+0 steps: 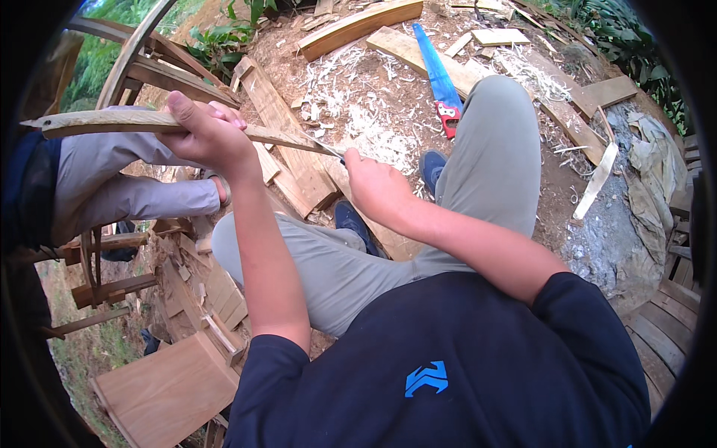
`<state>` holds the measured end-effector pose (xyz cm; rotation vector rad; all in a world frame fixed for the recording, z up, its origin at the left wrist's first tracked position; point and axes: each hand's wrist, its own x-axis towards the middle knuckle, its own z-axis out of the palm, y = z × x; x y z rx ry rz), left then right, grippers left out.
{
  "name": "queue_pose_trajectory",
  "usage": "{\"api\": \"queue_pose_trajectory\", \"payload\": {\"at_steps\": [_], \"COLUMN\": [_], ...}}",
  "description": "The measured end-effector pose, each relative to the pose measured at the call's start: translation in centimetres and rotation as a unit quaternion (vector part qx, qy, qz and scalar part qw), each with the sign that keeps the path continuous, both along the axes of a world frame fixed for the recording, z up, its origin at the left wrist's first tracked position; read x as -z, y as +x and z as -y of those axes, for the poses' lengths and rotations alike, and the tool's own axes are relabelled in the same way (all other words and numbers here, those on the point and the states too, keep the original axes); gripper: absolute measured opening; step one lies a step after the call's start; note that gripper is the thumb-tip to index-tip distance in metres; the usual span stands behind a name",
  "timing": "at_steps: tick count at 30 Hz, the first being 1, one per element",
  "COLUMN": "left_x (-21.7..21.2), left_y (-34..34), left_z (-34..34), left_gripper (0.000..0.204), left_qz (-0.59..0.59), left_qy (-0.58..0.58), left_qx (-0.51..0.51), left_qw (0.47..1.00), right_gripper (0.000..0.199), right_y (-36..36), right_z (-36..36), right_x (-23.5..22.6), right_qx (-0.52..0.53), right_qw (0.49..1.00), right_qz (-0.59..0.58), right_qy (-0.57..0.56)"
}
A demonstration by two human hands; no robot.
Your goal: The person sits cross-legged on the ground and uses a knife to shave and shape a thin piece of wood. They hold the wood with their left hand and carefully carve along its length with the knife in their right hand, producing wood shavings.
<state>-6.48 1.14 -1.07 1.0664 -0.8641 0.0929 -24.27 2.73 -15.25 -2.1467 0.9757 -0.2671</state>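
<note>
I have the left hand (pixel 205 133) raised over the ground, its fingers wrapped around a long, slightly curved strip of pale brown wood (pixel 104 122), the thumb pressed along the top. The strip hangs in the air: one end reaches out past the left hand toward the other person's lilac-grey trouser legs (pixel 160 198), the other slopes down toward the right hand (pixel 377 183). On that side I have the fingers clenched around a small knife (pixel 323 144), its handle mostly hidden in the fist — the thin blade lies at the strip's lower end, though I cannot tell whether it is biting into the wood.

Below the hands I see brown dirt ground (pixel 549 198) strewn with curled white wood shavings (pixel 373 138). Toward the ground's far edge, a handsaw with a blue blade and red handle (pixel 435 67) lies across a long, flat, light wooden plank (pixel 399 48), its handle just beside the right knee. A thick, squared brown timber (pixel 362 30) rests farther out, near that plank's far end. By the ground's right edge, a crumpled grey-beige sheet (pixel 646 168) lies near a narrow pale stick (pixel 597 183).
</note>
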Motion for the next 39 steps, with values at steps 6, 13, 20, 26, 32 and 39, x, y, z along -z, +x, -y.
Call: {"api": "queue_pose_trajectory", "payload": {"at_steps": [6, 13, 20, 26, 32, 39], "left_x": [0.3, 0.7, 0.2, 0.4, 0.6, 0.3], "left_y": [0.6, 0.7, 0.2, 0.0, 0.6, 0.6], "left_z": [-0.7, -0.6, -1.1, -1.1, -0.7, -0.6], "left_gripper": [0.043, 0.050, 0.056, 0.056, 0.058, 0.059], "left_qz": [-0.007, -0.008, -0.005, 0.005, 0.002, 0.004], "left_qy": [-0.005, -0.007, 0.005, 0.000, 0.002, 0.029], "left_qx": [-0.025, -0.027, 0.004, -0.022, -0.044, -0.066], "left_qw": [1.000, 1.000, 1.000, 1.000, 0.999, 0.997], "right_gripper": [0.019, 0.015, 0.017, 0.020, 0.020, 0.013], "right_y": [-0.2, 0.5, 0.3, 0.2, -0.1, -0.1], "right_z": [-0.4, -0.3, 0.5, -0.5, -0.1, -0.4], "right_x": [1.7, 1.6, 1.8, 3.4, 3.7, 5.8], "right_qx": [-0.005, -0.001, -0.004, -0.006, 0.010, 0.009], "right_qw": [0.999, 0.999, 0.998, 0.997, 0.999, 0.996], "right_qz": [-0.043, -0.046, 0.003, -0.075, -0.031, -0.029], "right_qy": [0.016, -0.009, -0.061, 0.008, -0.028, -0.080]}}
